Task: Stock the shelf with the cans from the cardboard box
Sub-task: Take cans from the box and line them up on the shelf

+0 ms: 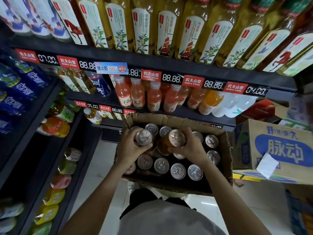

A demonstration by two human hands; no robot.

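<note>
Head view: we hold two cans above the cardboard box (227, 160), left hand (130, 150) fingers curled round one can (144, 138), right hand (191, 150) fingers round another (174, 139); roughly twelve remain inside.

You face dark shop shelving (169, 64) packed with drink bottles (153, 97) (red price tags along the edges), over pale floor tiles (101, 167)

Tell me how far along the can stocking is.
Early on. No such cans show on the shelf yet. Left hand and right hand each grip a can over the cardboard box. Many cans remain inside.
</note>
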